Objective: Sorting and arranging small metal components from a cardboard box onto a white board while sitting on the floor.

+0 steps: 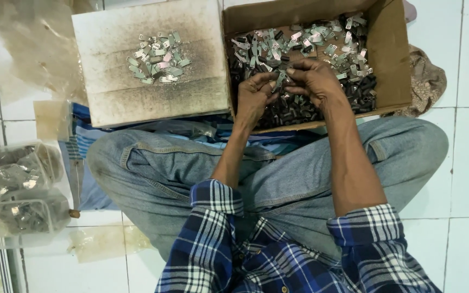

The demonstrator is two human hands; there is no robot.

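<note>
Sat on floor w/ 1 cardboard box [392, 59] ahead. Left hand [253, 95] & right hand [313, 81] met above it, both pinching 1 small metal clip [279, 80]. 1 board [109, 103] w/ clip pile [157, 57] left of box; 2 plastic bags [25, 190] further left.

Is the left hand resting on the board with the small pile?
No, the left hand is over the box, meeting the right hand.
</note>
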